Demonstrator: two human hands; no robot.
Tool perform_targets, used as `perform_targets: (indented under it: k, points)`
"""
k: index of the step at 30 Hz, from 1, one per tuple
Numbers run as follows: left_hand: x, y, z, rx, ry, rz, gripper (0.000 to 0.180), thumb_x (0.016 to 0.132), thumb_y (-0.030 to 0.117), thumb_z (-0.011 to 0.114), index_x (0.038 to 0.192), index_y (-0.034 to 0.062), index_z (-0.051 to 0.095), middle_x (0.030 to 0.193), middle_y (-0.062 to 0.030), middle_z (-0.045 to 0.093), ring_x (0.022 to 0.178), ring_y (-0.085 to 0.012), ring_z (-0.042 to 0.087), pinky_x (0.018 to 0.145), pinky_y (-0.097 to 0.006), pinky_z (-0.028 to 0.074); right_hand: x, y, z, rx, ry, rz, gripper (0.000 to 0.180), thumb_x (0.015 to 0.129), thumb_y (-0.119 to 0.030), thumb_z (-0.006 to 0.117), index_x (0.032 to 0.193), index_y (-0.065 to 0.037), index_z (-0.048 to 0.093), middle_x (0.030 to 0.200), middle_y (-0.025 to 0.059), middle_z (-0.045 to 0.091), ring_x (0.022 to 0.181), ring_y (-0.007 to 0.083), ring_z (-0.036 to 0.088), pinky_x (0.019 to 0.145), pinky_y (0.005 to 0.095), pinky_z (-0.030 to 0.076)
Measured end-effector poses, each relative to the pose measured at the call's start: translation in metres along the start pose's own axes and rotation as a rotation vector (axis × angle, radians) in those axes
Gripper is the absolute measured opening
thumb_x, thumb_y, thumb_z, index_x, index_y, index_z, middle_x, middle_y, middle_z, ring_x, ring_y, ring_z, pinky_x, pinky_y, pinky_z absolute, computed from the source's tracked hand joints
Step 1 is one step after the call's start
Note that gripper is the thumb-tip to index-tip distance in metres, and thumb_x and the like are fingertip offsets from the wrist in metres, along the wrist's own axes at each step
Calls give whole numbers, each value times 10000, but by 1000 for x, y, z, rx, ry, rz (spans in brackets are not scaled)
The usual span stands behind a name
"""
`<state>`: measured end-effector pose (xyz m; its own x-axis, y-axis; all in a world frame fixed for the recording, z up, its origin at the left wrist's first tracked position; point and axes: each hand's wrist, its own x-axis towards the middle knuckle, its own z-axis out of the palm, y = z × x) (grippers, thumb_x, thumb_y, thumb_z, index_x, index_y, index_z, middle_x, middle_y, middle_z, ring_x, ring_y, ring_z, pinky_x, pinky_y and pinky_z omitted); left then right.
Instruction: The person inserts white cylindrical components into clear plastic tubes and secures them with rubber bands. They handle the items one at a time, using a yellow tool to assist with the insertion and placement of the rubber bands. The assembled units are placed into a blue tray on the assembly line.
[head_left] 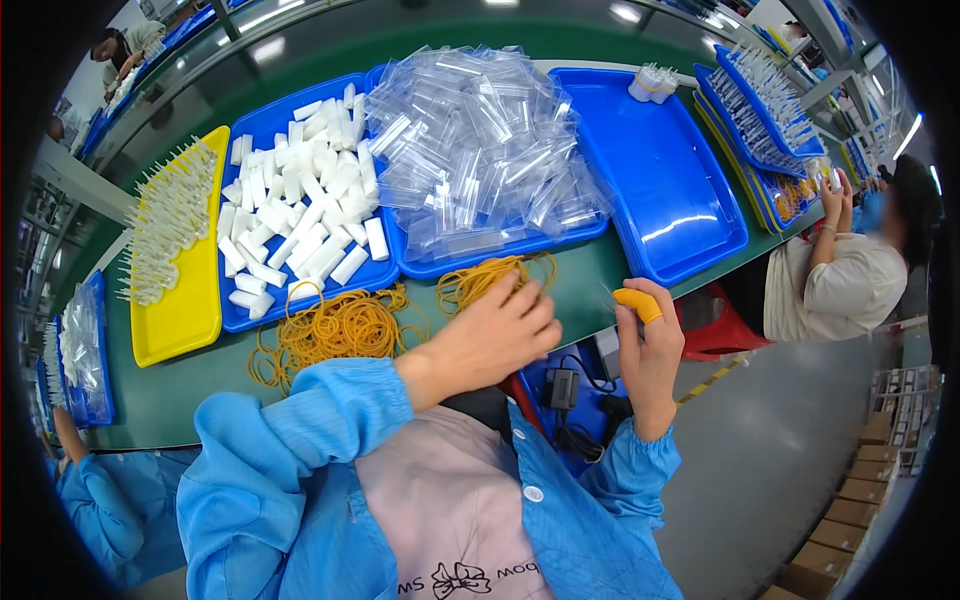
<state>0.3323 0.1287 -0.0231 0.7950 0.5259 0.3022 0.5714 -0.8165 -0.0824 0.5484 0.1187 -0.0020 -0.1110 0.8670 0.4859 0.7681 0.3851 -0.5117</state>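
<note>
My left hand (497, 335) lies palm down at the table's near edge, fingers spread and slightly bent over a small pile of amber rubber bands (480, 282). Its fingertips touch or hover just above the bands; which, I cannot tell. A larger heap of rubber bands (335, 335) sits to its left, beside my forearm. My right hand (652, 345) is raised off the table's front edge, a yellow finger cot (638, 303) on its index finger. Thumb and index are brought together in a pinch. A faint, thin clear sliver shows near their tips, too indistinct to name.
Blue trays hold white foam-like blocks (300, 205) and a heap of clear plastic sleeves (480, 150). A yellow tray (180, 320) of white-tipped pieces stands left. Another blue tray (660, 180) has a white bundle (653, 84) in its far corner. Co-workers (840, 270) sit on both sides.
</note>
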Motion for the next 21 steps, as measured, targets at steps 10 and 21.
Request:
perform_targets:
  k: [10,21]
  points:
    - [-57,-16,-38,-94,-40,-190,149,776,194,612,832,69,556,890,-77,522,920,-232,521,818,-338,425,8,-11,15,3,-46,-149,123,752,-39,684,874,-30,668,1023,59,629,806,243,590,726,351,435]
    - [-107,-13,-64,-272,71,-416,216,781,160,653,981,89,615,1011,-88,558,1031,-265,543,891,-403,430,12,-19,29,-28,-240,-275,159,678,-66,723,836,-80,711,1013,39,625,850,223,573,817,377,405]
